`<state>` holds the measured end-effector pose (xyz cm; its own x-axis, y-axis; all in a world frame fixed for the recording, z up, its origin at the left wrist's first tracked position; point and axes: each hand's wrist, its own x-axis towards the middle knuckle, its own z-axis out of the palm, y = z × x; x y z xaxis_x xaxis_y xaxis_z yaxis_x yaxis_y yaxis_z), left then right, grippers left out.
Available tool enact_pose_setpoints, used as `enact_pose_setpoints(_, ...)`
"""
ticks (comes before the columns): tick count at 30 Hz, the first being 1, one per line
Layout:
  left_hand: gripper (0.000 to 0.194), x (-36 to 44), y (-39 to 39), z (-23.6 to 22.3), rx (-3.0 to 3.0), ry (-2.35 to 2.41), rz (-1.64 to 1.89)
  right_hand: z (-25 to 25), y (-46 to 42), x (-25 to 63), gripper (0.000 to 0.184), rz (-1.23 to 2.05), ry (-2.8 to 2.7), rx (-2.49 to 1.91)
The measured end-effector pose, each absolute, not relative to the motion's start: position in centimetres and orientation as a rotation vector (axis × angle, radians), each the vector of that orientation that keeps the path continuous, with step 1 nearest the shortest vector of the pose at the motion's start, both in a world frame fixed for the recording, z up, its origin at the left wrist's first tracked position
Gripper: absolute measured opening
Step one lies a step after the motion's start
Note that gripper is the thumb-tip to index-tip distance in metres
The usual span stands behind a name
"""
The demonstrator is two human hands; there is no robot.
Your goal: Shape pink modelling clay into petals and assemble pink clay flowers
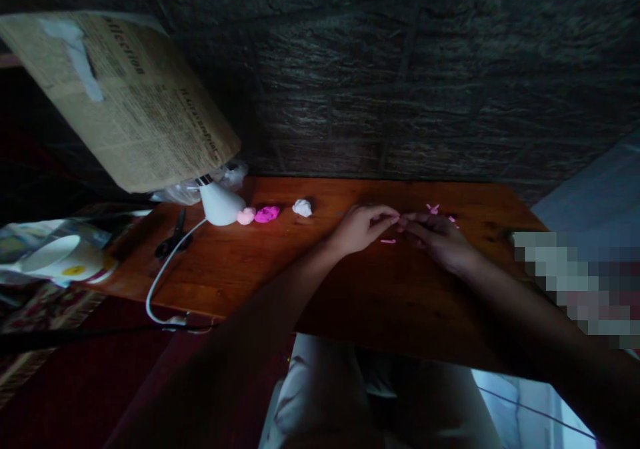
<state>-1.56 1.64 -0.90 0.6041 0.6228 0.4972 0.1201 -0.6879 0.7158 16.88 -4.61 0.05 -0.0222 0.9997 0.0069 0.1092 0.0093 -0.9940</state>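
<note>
My left hand (361, 227) and my right hand (436, 237) meet fingertip to fingertip over the middle of the wooden table (280, 269). Both pinch something small and pink between them that I cannot make out clearly. A small pink strip (388, 241) lies on the table just below the fingers. More pink bits (433, 207) lie beyond my right hand. To the left sit three lumps of clay: a pale pink one (245, 216), a bright magenta one (267, 214) and a white one (303, 207).
A white lamp base (220, 203) with a newspaper-covered shade (125, 95) stands at the table's back left, its cord (165, 269) trailing off the front edge. Black scissors (173, 235) lie beside it. A white cup (65, 259) sits further left. A dark brick wall (400, 69) is behind.
</note>
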Motion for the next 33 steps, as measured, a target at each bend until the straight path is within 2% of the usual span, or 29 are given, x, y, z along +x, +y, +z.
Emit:
enact_pose_setpoints(7,0.018,-1.8,1.6,-0.5,2.178,0.572,0.959,-0.3,-4.8,16.8,0.043,1.161,-1.342,-1.190)
enact_pose_setpoints(24,0.014,-0.8,0.7,-0.6,2.120,0.590,1.133,0.3,-5.5,17.9,0.048,1.188,-1.327,-1.139)
enact_pose_setpoints(33,0.018,-0.3,0.0,-0.3,2.026,0.602,1.149,0.4,-5.5,18.5,0.042,1.246,-1.271,-1.109)
